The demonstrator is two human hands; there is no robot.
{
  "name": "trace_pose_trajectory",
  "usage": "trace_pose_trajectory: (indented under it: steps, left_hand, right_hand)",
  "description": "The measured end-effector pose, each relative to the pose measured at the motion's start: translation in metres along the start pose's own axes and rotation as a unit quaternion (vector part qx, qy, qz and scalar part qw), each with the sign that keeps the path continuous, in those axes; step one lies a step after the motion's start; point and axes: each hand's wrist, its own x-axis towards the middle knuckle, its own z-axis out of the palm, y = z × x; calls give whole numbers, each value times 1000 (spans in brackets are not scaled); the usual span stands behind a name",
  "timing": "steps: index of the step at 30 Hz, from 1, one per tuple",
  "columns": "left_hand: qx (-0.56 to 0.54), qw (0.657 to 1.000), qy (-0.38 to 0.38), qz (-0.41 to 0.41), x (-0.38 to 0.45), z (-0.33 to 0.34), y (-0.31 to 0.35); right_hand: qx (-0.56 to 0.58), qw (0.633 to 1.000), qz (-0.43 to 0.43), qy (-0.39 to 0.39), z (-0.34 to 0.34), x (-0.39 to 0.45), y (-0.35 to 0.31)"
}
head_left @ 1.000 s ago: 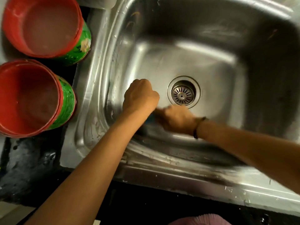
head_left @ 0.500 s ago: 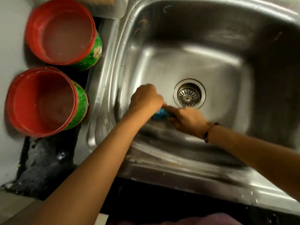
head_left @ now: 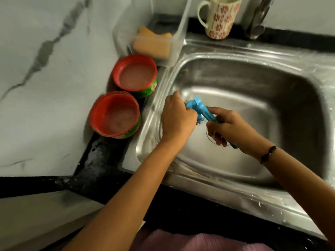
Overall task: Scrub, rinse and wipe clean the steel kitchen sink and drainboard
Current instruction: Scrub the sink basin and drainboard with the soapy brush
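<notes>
The steel sink fills the right half of the head view, its basin wet and streaked. Both hands meet over the basin's left part. My left hand is curled around the head end of a blue-handled scrubber, where a bit of steel wool shows. My right hand grips the blue handle; the handle's tip pokes out below the wrist. The drain is mostly hidden behind my right hand.
Two red tubs with green sides stand on the dark counter left of the sink. A clear holder with an orange sponge sits behind them. A flowered mug and the tap base stand at the back rim.
The camera has pulled back and tilted up, so the back counter now shows. Both hands have lifted off the basin floor, bringing the blue scrubber up into plain sight between them.
</notes>
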Motion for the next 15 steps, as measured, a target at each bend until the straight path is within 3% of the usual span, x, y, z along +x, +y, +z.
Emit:
trace_pose_trajectory:
  steps: [6, 12, 15]
  left_hand:
    - [-147, 976, 144, 77, -16, -23, 7]
    - [-169, 960, 193, 109, -23, -36, 5]
    - [-172, 964, 177, 97, -18, -42, 5]
  right_hand:
    - [13, 988, -145, 51, 4, 7, -91]
    - [-99, 972, -214, 11, 31, 59, -136]
    - [-178, 959, -219, -11, 41, 80, -137]
